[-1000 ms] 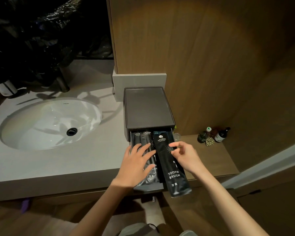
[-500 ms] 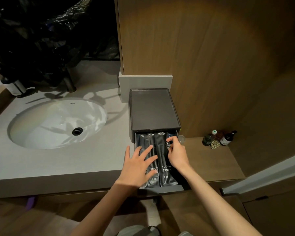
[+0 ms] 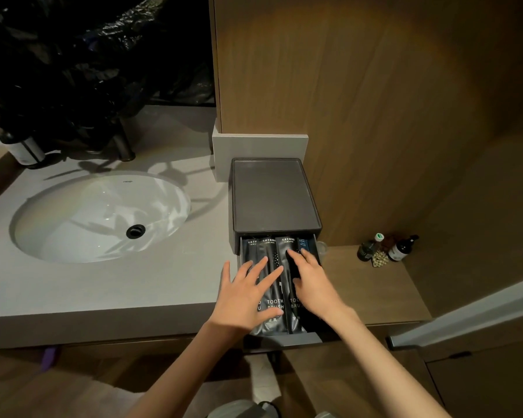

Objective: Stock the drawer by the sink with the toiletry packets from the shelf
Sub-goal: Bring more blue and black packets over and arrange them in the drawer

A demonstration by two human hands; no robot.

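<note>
**Both hands flat on the packets in the drawer**

We've got the left hand (image 3: 248,294) wide, fingers straight and spread, nothing pinched. It rests on the toothbrush packets (image 3: 274,306): three black sachets lying side by side lengthways in the open drawer (image 3: 284,340). The left and middle sachets sit under this palm and its fingers; the "TOOTH BRUSH" print shows just right of the thumb.

Right hand (image 3: 313,282) is also flat, fingers extended and holding nothing. It lies on the right-hand sachet, just beside the left hand, not touching it. Its fingertips reach the far end of the drawer, next to a small blue packet (image 3: 303,244) squeezed in along the drawer's right wall. How far that packet runs under the hand, we cannot tell.

The sachets' near ends poke out below both wrists, against the drawer front.

Beyond the fingertips: the grey box (image 3: 272,194) the drawer slides out of. Left of the left hand: counter (image 3: 133,285) and sink (image 3: 100,215). Right of the right hand: lower wooden shelf (image 3: 375,294), two bottles (image 3: 369,248) at its back, well apart from us.
</note>
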